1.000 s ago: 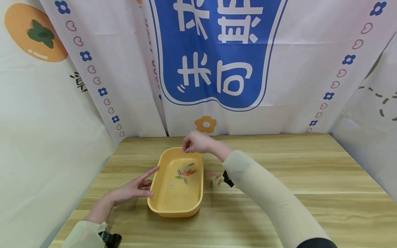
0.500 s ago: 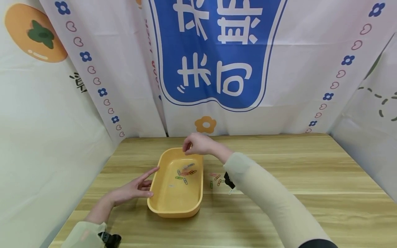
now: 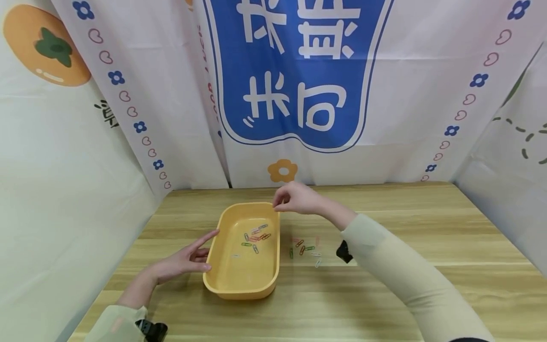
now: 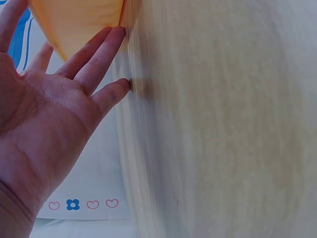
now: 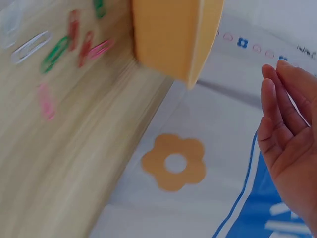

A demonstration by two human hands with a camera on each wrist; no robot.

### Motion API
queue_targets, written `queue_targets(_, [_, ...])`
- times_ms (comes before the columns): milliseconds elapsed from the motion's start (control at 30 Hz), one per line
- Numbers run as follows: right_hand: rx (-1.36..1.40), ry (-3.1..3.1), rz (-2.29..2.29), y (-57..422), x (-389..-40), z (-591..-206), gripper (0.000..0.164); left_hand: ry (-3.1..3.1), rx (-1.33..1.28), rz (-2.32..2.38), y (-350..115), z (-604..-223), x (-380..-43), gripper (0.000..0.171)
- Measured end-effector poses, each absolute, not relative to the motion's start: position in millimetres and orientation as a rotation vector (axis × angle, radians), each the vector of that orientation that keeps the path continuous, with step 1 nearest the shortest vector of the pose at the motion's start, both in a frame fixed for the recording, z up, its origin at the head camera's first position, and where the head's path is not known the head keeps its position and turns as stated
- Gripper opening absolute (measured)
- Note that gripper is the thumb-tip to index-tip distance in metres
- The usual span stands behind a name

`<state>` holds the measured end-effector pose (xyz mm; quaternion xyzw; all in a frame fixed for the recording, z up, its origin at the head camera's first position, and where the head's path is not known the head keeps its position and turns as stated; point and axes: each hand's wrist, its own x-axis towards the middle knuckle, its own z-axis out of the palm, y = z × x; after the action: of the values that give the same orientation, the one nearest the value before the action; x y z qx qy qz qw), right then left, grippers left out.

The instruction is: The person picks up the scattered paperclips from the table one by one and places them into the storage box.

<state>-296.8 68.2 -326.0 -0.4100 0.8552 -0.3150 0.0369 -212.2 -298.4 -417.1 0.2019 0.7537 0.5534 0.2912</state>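
A yellow plastic basin [image 3: 245, 274] stands on the table with several coloured paper clips [image 3: 246, 244] lying on its floor. My left hand [image 3: 183, 261] rests against its left side, index finger and thumb at the rim; the left wrist view shows the other fingers extended, close to the basin's outer wall [image 4: 81, 22]. Over the far right corner of the rim is my right hand [image 3: 297, 197], fingers loosely bent, thumb tip near the index tip. In the right wrist view nothing shows between those fingers [image 5: 271, 99]. More paper clips [image 3: 309, 248] lie scattered just right of the basin.
The wood-grain table [image 3: 384, 285] extends to the right and ends at the back against a printed cloth [image 3: 384, 161]. Another cloth [image 3: 77, 199] hangs along the left side. A pink paper clip [image 5: 46, 101] lies apart from the other loose clips.
My right hand has moved to the right, from over the basin's far end to its right rim. The sleeve now uncovers more of the loose paper clips. The left hand and basin have stayed put.
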Motion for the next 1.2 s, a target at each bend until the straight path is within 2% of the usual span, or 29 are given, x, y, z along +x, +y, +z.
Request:
queue_targets(333, [-1.033, 2.666, -1.072, 130.3, -300.8, -361.9, 0.004, 2.021, 0.531, 1.471, -300.3, -418.6, -213.3, 0.088])
queue_targets(533, [-1.089, 2.650, -1.003, 154.4, -301.1, -385.2, 0.003, 2.032, 0.511, 1.464, -300.4, -416.5, -213.6, 0.088])
queue_targets(867, [-1.095, 2.540, -0.930, 159.5, -294.9, -420.3, 0.007, 2.037, 0.513, 1.467, -299.5, -416.0, -213.3, 0.089])
queue_targets(1200, [-1.218, 2.488, -0.943, 159.6, -291.9, -428.9, 0.013, 2.041, 0.508, 1.463, -300.4, -420.0, -214.5, 0.088])
